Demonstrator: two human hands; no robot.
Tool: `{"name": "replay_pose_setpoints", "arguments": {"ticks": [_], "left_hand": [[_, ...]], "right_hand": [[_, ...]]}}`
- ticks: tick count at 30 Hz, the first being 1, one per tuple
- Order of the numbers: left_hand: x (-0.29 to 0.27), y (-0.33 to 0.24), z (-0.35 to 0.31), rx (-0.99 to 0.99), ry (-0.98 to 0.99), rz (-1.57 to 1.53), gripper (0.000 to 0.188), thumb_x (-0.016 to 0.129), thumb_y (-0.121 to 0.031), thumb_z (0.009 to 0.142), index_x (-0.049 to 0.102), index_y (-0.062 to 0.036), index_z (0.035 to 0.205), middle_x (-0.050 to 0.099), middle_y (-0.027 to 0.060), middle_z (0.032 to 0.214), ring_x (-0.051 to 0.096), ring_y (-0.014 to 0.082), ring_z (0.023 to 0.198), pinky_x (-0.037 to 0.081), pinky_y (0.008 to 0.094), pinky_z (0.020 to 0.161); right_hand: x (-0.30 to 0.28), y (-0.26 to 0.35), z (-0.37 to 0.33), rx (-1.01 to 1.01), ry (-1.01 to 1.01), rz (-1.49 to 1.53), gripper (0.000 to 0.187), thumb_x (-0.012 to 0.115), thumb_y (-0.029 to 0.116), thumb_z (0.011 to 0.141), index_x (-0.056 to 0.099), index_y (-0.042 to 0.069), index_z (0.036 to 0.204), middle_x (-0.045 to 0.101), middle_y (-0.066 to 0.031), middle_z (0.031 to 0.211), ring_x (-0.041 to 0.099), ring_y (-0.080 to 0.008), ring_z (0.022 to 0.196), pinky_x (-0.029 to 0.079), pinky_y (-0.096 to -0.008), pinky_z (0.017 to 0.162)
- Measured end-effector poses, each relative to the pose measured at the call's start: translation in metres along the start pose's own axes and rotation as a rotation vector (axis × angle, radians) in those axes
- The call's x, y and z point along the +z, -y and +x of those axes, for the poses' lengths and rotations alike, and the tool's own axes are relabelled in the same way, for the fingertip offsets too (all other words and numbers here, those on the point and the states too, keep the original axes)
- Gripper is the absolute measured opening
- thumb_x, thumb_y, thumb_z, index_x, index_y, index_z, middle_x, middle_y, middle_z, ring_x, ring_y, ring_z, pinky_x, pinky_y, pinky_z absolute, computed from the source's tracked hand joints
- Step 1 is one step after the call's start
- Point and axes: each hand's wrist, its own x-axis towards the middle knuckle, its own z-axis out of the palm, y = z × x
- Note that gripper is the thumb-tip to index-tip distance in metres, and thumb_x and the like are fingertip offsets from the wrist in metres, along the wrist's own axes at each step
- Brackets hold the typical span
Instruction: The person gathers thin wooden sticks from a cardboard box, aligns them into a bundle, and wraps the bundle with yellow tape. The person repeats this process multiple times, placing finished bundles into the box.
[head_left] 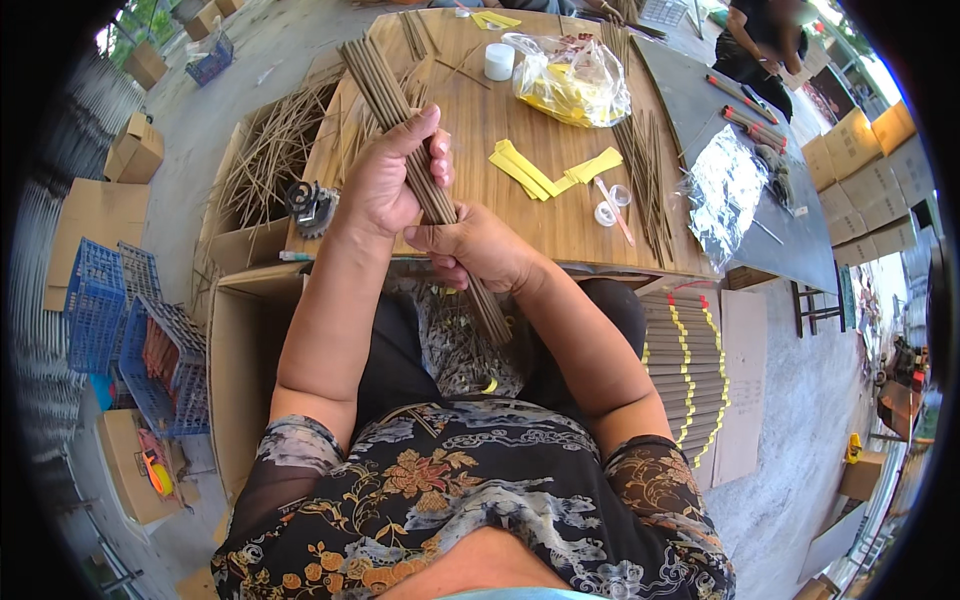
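Observation:
A bundle of thin brown sticks (372,80), which look like incense sticks, slants across the near edge of the wooden table, its upper end to the left. My left hand (392,172) is closed around its middle, thumb pointing up along it. Just below, my right hand (480,247) grips the same bundle, thumb across the front. The lower end (490,318) sticks out beneath my right hand, above my lap. Yellow paper strips (523,172) lie on the table beyond my right hand, beside small round clear lids (620,195) and a thin pinkish stick (614,212).
On the table (470,130) stand a white jar (499,61) and a clear plastic bag (572,82) of yellow strips. Loose sticks fill a carton (270,160) at left. Yellow-banded bundles (685,370) lie at right. Blue crates (165,365) stand left; a person (762,45) works far right.

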Motion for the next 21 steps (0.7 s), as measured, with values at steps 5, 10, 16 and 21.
{"name": "replay_pose_setpoints", "arguments": {"ticks": [5,10,16,21], "left_hand": [[-0.001,0.006,-0.018,0.127,-0.215,0.002,0.023,0.06,-0.024,0.082,0.045,-0.0122,0.07,0.044,-0.0015,0.055,0.04,0.0081,0.045,0.033,0.0213,0.042],[0.02,0.017,-0.024,0.191,-0.425,0.064,0.026,0.061,-0.025,0.081,0.043,-0.0138,0.067,0.039,-0.0039,0.051,0.036,0.0072,0.042,0.031,0.0211,0.039],[0.005,0.018,-0.058,0.062,0.098,-0.136,0.021,0.051,-0.026,0.087,0.044,-0.0124,0.073,0.045,0.0001,0.061,0.043,0.0099,0.049,0.037,0.0226,0.045],[0.02,0.021,-0.062,0.107,-0.146,-0.089,0.03,0.058,-0.029,0.083,0.045,-0.0134,0.062,0.042,-0.0037,0.049,0.039,0.0075,0.038,0.034,0.0218,0.037]], "right_hand": [[0.016,-0.014,-0.013,-0.081,-0.221,-0.448,0.022,0.059,0.02,0.08,0.049,0.004,0.067,0.044,-0.0004,0.048,0.042,-0.0083,0.037,0.033,-0.023,0.034],[0.016,-0.034,-0.012,-0.12,-0.373,-0.577,0.025,0.06,0.023,0.078,0.054,0.002,0.066,0.048,-0.0018,0.049,0.045,-0.009,0.039,0.036,-0.025,0.035],[0.039,-0.016,-0.046,0.089,-0.03,-0.053,0.026,0.06,0.017,0.08,0.045,0.007,0.06,0.039,0.0015,0.047,0.039,-0.0079,0.035,0.032,-0.0216,0.031],[0.04,-0.023,-0.049,-0.032,-0.113,-0.209,0.024,0.059,0.02,0.078,0.05,0.003,0.064,0.046,-0.0027,0.051,0.045,-0.0116,0.039,0.038,-0.0238,0.035]]}}
